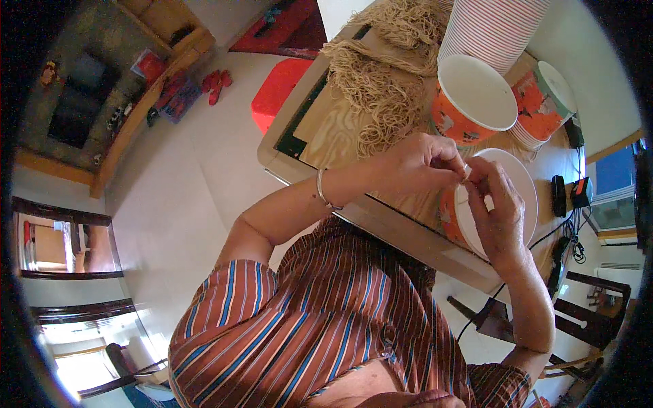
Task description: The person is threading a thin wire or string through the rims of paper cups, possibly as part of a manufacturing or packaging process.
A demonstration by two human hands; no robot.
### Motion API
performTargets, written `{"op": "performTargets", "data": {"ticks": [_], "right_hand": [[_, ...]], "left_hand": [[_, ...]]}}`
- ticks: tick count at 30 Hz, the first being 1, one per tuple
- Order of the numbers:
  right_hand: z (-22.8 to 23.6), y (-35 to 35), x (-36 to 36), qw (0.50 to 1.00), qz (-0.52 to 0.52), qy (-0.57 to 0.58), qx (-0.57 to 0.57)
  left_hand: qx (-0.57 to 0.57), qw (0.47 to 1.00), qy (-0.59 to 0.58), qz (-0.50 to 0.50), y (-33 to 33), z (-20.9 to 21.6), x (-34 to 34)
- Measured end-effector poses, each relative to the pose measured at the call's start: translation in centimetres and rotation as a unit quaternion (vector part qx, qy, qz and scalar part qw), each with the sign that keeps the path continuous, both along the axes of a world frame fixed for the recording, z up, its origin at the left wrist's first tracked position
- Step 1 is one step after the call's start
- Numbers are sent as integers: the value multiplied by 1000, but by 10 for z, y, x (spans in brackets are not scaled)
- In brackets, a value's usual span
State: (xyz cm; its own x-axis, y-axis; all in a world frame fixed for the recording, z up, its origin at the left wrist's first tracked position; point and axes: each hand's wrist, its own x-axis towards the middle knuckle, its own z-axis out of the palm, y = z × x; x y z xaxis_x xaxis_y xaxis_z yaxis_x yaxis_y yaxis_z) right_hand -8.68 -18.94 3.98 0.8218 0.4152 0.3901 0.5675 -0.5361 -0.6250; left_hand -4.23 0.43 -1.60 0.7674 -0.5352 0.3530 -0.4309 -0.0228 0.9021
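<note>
My left hand (430, 163), with a silver bangle (324, 189) on its wrist, is closed in a pinch over the table. Facing it, my right hand (498, 207) pinches too, and the fingertips of both meet. Whatever is between them is too small to make out. Just beneath is an orange paper bucket (530, 197) with a wide white rim, partly covered by my right hand. Beyond my left hand lies a heap of loose beige cord (388, 102). Another orange and green paper bucket (454, 121) stands behind the hands, tilted with its mouth toward me.
A tall stack of white paper buckets (493, 30) rises at the back, beside more orange buckets (541, 102). Black cables (578, 248) hang off the table's right side. A red stool (279, 92) stands left of the wooden table (333, 139).
</note>
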Motion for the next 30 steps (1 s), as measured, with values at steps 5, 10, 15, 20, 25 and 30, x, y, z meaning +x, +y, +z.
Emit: {"op": "performTargets", "data": {"ticks": [5, 10, 15, 20, 25, 30], "right_hand": [[0, -2, 3, 998, 37, -50, -24], [-1, -1, 1, 998, 26, -40, -37], [-8, -4, 3, 996, -33, 84, 24], [-8, -7, 8, 957, -51, 262, 115], [-9, -8, 9, 943, -50, 295, 143], [-12, -9, 10, 931, -49, 317, 177]], "left_hand": [[22, 999, 16, -41, 3, 8, 8], [49, 996, -26, -73, 6, 13, 12], [60, 996, 3, -70, 4, 14, 11], [31, 998, 8, -60, 3, 6, 7], [27, 998, -35, -45, 2, 6, 3], [65, 997, -40, -23, 2, 16, -4]]}}
